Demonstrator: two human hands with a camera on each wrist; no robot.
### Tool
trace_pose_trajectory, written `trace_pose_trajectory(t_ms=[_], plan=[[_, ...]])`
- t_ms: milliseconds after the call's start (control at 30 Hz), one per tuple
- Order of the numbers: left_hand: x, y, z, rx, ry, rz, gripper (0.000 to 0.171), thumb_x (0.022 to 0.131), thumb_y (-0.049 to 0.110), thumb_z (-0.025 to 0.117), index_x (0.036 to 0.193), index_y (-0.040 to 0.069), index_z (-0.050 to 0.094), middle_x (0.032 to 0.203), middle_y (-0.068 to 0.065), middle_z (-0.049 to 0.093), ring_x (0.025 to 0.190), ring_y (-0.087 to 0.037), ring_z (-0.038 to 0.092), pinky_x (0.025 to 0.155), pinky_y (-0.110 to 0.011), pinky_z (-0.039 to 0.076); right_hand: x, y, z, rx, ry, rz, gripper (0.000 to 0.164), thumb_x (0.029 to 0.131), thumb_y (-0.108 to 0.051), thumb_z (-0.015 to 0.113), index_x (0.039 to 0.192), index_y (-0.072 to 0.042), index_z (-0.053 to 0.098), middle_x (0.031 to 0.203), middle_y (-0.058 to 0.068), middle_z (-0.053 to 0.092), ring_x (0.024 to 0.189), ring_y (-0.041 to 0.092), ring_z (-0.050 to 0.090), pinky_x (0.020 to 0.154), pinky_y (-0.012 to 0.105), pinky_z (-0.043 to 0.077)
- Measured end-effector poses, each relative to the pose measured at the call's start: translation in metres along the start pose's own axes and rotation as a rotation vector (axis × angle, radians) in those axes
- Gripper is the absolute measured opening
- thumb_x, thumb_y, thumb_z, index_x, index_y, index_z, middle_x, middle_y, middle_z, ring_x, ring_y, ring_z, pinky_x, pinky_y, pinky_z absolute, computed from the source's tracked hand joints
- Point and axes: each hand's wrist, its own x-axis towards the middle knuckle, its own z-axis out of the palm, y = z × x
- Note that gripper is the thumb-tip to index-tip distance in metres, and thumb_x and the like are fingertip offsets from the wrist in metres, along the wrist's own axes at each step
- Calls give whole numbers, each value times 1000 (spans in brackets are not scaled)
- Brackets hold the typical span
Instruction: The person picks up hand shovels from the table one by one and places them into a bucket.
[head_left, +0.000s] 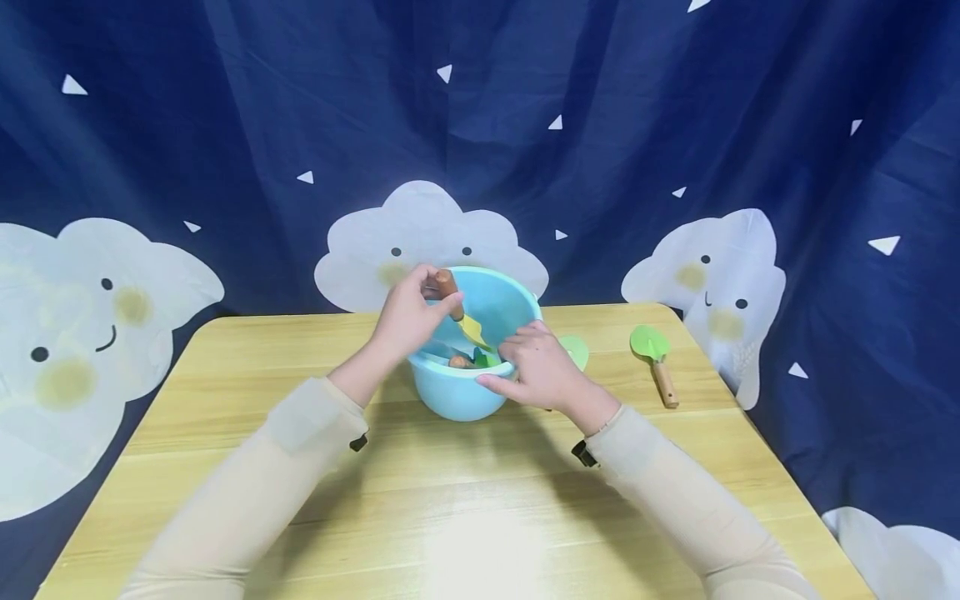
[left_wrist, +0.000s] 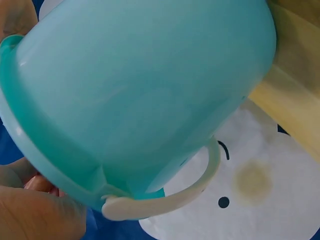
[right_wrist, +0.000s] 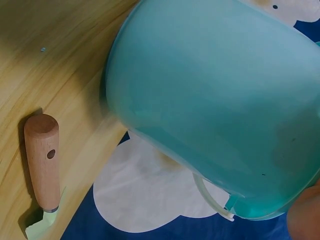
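With its thumb and fingers, my left hand (head_left: 408, 315) holds the brown wooden handle of a small yellow-bladed garden tool (head_left: 472, 328) at the mouth of a light blue bucket (head_left: 459, 400). The blade points down inside. My right hand (head_left: 543, 364) grips the bucket's near right rim. Inside the bucket lie a wooden handle end (head_left: 459, 362) and a green piece (head_left: 486, 358), partly hidden by the rim. In the left wrist view the bucket's wall (left_wrist: 150, 90) fills most of the picture, and its pale carrying handle (left_wrist: 165, 200) hangs down.
A green toy trowel (head_left: 651, 343) with a wooden handle lies at the table's right. Behind my right hand is a pale green tool (head_left: 575, 350); its wooden handle (right_wrist: 44, 165) shows in the right wrist view. A blue curtain (head_left: 480, 125) with clouds hangs behind the table (head_left: 300, 500).
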Motion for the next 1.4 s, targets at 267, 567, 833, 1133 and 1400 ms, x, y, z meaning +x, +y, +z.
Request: trace_pose_trajectory(t_ms=[267,567,833,1133,1400], plan=[[-1,-6,6,36,-43,-50,26,95,24,71,111,9,56,114,-6,64,113,-28,64,92,-41,52,0,0,1,1,-5,5,69,93,-79,25,61,-19,39,58,-9,35,60,14,36,75,38,36],[-2,-4,6,100,-107,-64,20,94,18,72,102,12,55,100,-3,65,112,-25,65,94,-41,51,0,0,0,-1,-7,10,70,92,-80,24,61,-18,39,58,-9,34,60,14,34,75,38,35],[-2,-3,10,229,-138,-52,22,91,15,75,101,9,57,95,-4,63,97,-23,63,90,-39,49,0,0,0,0,0,3,70,93,-79,26,62,-18,39,58,-8,33,59,14,33,76,37,34],[-1,-2,17,393,-175,-28,18,89,12,76,98,6,61,86,-5,64,82,-23,60,78,-36,50,0,0,0,-5,9,-1,69,93,-78,25,62,-18,38,58,-8,31,58,14,31,75,37,35],[2,-5,20,474,-235,-50,12,90,13,73,93,7,64,87,-3,68,83,-21,63,79,-36,52,-1,1,1,-4,15,-7,70,93,-78,25,63,-17,42,58,-8,32,58,14,32,75,38,36]])
